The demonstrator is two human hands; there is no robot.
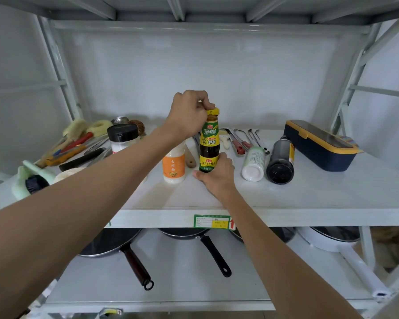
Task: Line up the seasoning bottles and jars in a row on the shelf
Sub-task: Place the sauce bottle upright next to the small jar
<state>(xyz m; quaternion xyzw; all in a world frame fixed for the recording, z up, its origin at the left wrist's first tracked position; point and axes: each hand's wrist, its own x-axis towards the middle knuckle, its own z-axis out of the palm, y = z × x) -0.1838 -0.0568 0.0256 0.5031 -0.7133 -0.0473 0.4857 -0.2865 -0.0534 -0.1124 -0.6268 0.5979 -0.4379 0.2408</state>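
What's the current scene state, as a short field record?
left hand: grips yellow cap of sauce bottle
right hand: holds the sauce bottle's base
sauce bottle: upright, over shelf
standing: orange-label jar, black-lid shaker
lying on side: white bottle, dark bottle, right of sauce bottle
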